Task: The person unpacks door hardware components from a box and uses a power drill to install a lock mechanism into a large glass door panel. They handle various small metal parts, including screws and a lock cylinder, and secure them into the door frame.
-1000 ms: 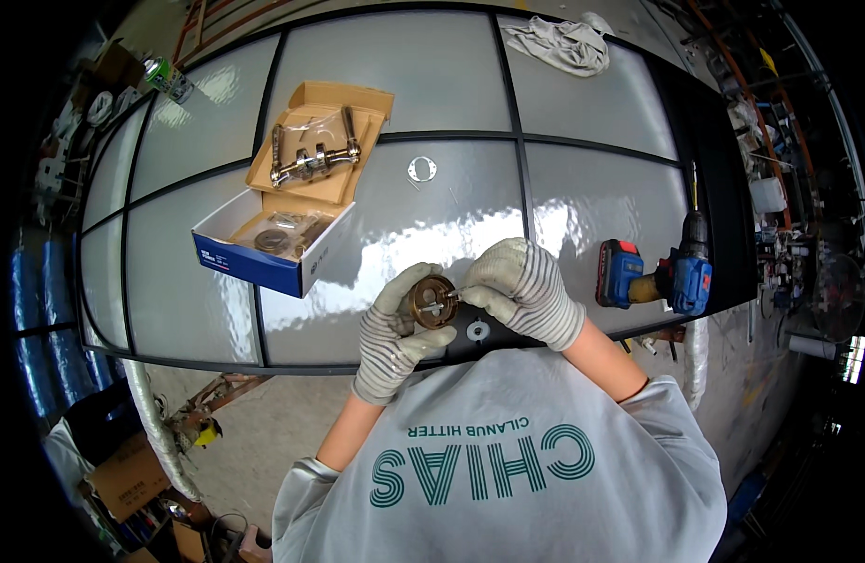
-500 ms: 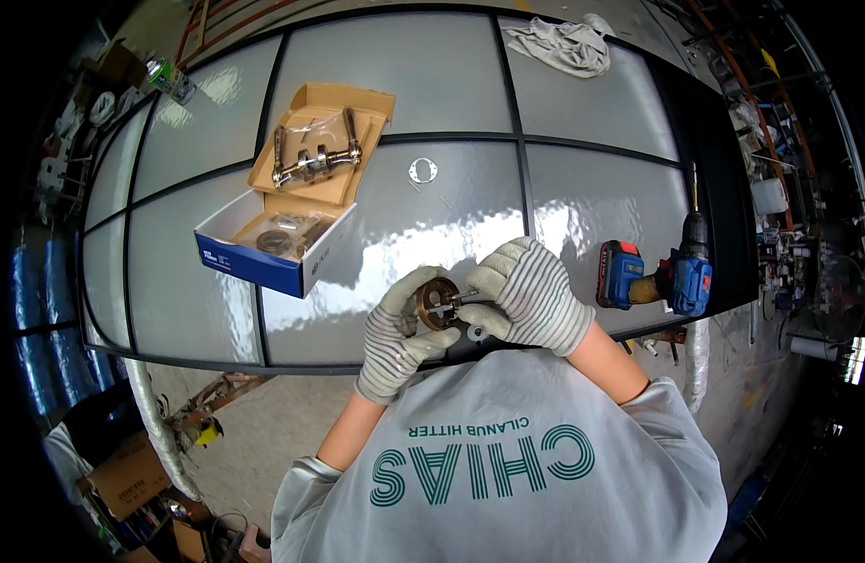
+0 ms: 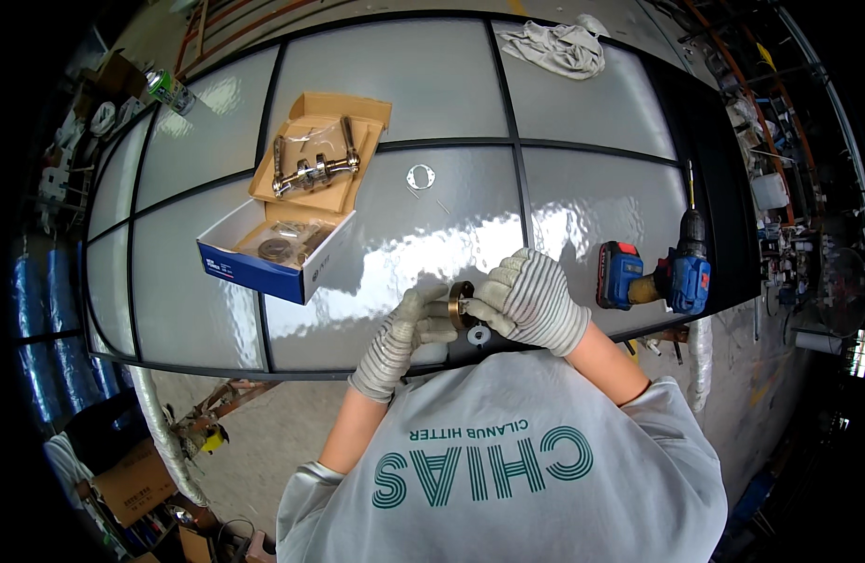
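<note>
My right hand (image 3: 531, 298), in a striped work glove, pinches a round bronze-coloured door-handle rose (image 3: 461, 305) close to the front edge of the panel. The rose is turned nearly edge-on, so its inside is mostly hidden. To its left, my gloved left hand (image 3: 402, 340) has its fingers stretched toward the rose and apart, with nothing visible in them. Whether its fingertips touch the rim, I cannot tell. Just below the rose lies a small pale washer-like disc (image 3: 478, 335) on the dark frame.
A framed glass door panel (image 3: 357, 235) serves as the work surface. On it are an open box (image 3: 254, 266) with lever handles (image 3: 315, 172), a thin metal ring plate (image 3: 420, 176), a blue cordless drill (image 3: 688, 272) at the right, a cloth (image 3: 554, 47) and a spray can (image 3: 170, 92).
The rose has turned from face-up to nearly edge-on and moved slightly right. My left hand has let go of it, and its fingers have opened.
</note>
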Available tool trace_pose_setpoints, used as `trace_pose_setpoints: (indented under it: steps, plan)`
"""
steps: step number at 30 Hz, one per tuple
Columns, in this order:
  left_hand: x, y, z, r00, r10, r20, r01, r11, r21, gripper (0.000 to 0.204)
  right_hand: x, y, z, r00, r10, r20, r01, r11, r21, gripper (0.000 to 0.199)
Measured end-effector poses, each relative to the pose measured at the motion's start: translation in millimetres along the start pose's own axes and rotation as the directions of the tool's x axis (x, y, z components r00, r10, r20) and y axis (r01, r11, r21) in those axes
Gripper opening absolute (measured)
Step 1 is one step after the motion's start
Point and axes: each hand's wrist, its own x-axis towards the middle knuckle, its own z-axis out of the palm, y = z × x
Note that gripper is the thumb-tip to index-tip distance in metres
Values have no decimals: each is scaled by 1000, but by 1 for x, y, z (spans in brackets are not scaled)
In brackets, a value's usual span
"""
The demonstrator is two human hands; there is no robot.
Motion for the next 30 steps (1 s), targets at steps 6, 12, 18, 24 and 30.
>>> trace_pose_setpoints:
  steps: [6, 12, 18, 24, 30]
  plan:
    - [0, 7, 9, 998, 56, 29, -47, 965, -258, 87, -4, -12, -1, 996, -41, 81, 45, 998, -49, 20]
    - [-27, 41, 8, 684, 680, 264, -451, 678, -580, 68, -4, -8, 1, 994, 103, -29, -102, 994, 37, 15]
    - [-12, 13, -3, 994, -76, -76, 76, 997, -5, 79, -11, -1, 9, 997, -53, -64, 56, 998, 38, 17]
    - [-6, 23, 16, 991, 132, -36, -136, 937, -321, 81, -11, -8, 2, 1000, -22, -15, 21, 999, -39, 27]
    - [-19, 36, 5, 853, 478, 211, -181, 649, -739, 83, -13, -9, 11, 998, -56, -16, 55, 998, -27, 28]
